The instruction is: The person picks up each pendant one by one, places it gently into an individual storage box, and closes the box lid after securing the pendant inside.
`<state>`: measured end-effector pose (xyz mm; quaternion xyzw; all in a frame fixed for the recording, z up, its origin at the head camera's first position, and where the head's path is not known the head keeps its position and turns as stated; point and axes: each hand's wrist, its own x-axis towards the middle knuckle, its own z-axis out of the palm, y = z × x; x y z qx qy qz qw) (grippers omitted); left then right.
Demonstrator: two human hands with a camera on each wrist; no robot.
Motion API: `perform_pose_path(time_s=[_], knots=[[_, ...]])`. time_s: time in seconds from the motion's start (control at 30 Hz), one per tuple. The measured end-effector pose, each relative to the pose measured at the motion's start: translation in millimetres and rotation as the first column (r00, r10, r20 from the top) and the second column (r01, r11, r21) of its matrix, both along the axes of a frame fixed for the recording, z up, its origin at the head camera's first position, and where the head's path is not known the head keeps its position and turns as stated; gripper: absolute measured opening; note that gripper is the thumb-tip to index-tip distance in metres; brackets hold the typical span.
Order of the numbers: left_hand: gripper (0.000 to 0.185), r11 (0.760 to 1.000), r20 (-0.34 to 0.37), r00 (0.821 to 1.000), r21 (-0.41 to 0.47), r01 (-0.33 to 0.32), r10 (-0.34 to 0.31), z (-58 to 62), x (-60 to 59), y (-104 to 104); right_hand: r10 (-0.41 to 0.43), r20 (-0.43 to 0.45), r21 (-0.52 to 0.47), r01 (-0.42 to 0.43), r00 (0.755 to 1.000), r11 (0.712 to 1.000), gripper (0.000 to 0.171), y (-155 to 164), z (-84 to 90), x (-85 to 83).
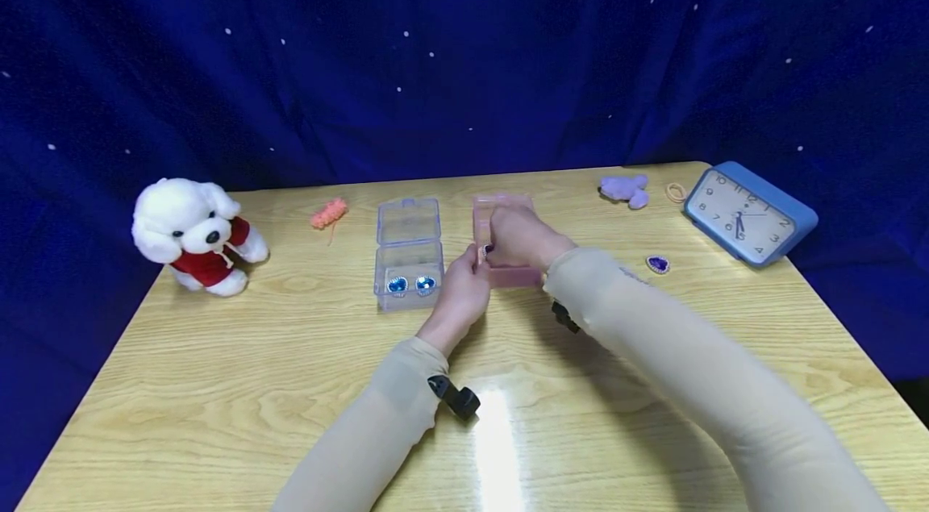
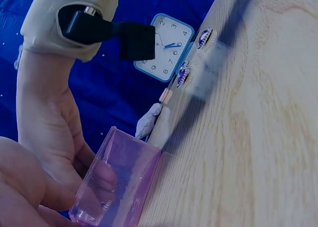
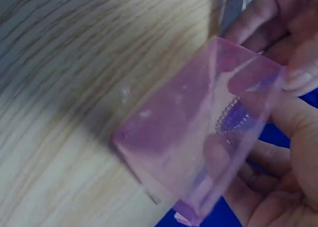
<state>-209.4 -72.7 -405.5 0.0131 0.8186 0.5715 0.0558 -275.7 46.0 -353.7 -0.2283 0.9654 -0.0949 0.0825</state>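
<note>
My left hand [image 1: 460, 294] grips the near left edge of a pink see-through plastic box [image 1: 515, 276], its thumb at the rim. The box stands on the table with its lid raised at the back. My right hand [image 1: 522, 236] reaches into it, fingers around a purple gem [image 3: 233, 115] with a beaded silver border. Through the pink wall, the right wrist view shows this gem and the fingertips beside it. Left of my hands is an open clear box [image 1: 410, 258] with two blue gems [image 1: 424, 285] inside.
Farther right lie a purple gem [image 1: 658, 264], a lilac plush piece [image 1: 626, 189], a beige band [image 1: 676, 192] and a blue clock [image 1: 751, 214]. In the left wrist view, another purple gem [image 2: 183, 74] shows. Coral yarn [image 1: 329, 212] and a white toy dog [image 1: 196, 234] are on the left.
</note>
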Motion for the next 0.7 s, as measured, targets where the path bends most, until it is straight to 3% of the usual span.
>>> perform_pose_path(time_s=[0.43, 0.57, 0.7], knots=[[0.052, 1.0, 0.008, 1.0, -0.015, 0.008, -0.008, -1.1, 0.3, 0.6, -0.067, -0.013, 0.052, 0.067, 0.998, 0.996, 0.014, -5.9, -18.5, -3.6], [0.052, 1.0, 0.015, 1.0, -0.031, 0.003, -0.003, -1.7, -0.5, 0.5, -0.048, -0.014, 0.044, 0.049, 0.999, 0.998, 0.022, -0.1, -10.1, -1.6], [0.052, 0.999, 0.009, 1.0, -0.037, 0.008, -0.008, -1.3, -1.3, -0.1, -0.054, -0.036, 0.037, 0.055, 0.998, 0.998, 0.021, 16.0, 12.9, 1.5]])
